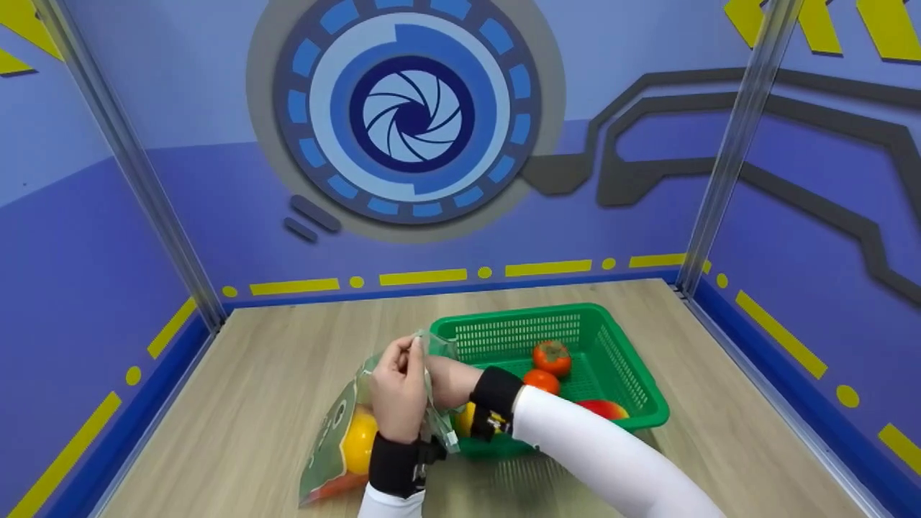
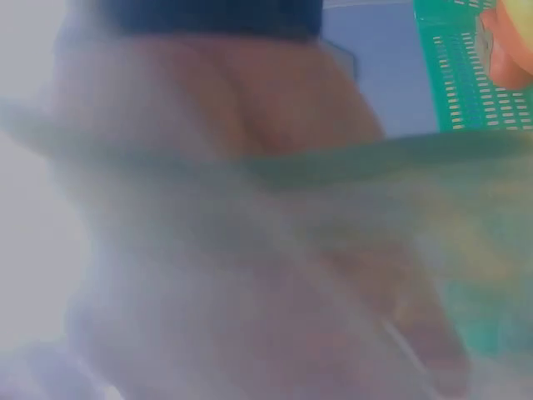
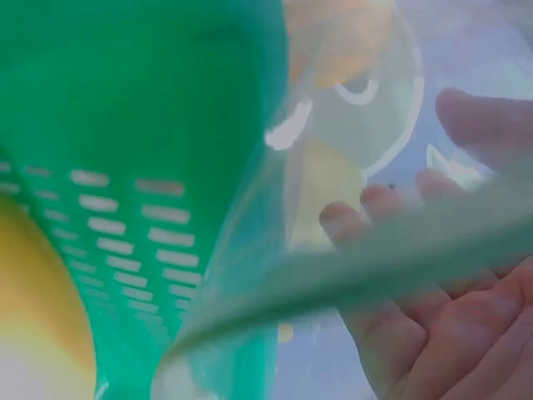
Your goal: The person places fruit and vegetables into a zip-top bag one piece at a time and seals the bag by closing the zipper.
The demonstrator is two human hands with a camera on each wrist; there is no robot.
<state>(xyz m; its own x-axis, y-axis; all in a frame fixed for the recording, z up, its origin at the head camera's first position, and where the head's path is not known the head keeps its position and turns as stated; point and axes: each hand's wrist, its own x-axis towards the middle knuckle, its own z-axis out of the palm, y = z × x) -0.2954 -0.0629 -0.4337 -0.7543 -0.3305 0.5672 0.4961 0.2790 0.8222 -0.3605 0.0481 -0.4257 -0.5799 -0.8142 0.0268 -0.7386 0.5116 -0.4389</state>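
My left hand (image 1: 399,392) pinches the rim of a clear zip bag (image 1: 327,446) with green print, between thumb and fingers. Inside it a round yellow-orange fruit (image 1: 360,440) shows, with something orange-red below. Behind the left hand, at the bag's mouth, is my right hand (image 1: 453,381), its fingers mostly hidden in the head view. The right wrist view shows that right hand (image 3: 441,342) with spread, fairly straight fingers, the bag's rim crossing in front. Much of the left wrist view is blurred by the film.
A green plastic basket (image 1: 633,367) stands right of the bag. It holds a persimmon (image 1: 552,358), another red-orange fruit (image 1: 542,381), a red-and-yellow fruit (image 1: 603,409) and a partly hidden yellow fruit (image 1: 464,419). Blue panels (image 1: 216,216) enclose the wooden table (image 1: 288,360).
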